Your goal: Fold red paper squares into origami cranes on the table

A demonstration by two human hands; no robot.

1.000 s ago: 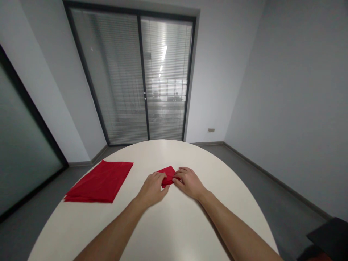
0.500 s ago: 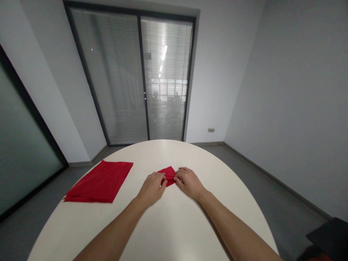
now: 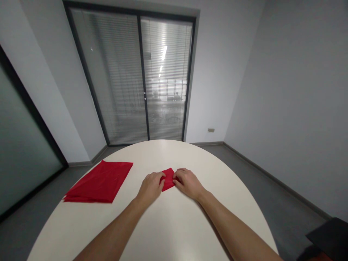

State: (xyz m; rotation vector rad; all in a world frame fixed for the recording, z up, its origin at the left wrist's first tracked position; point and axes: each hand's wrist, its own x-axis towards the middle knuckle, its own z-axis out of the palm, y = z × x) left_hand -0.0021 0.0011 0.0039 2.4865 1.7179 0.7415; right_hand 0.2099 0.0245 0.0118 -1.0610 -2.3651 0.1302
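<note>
Left grip (image 3: 151, 186) and right grip (image 3: 188, 183) pinch a small, thin red sheet (image 3: 169, 179); creased red layers (image 3: 100, 182) lie left on the round cream worktop (image 3: 168, 224).

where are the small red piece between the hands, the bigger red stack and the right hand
small red piece (image 3: 169, 179): head view, middle of its exposed top
bigger red stack (image 3: 102, 182): head view, middle of its top sheet
right hand (image 3: 188, 182): head view, back of the hand
</note>
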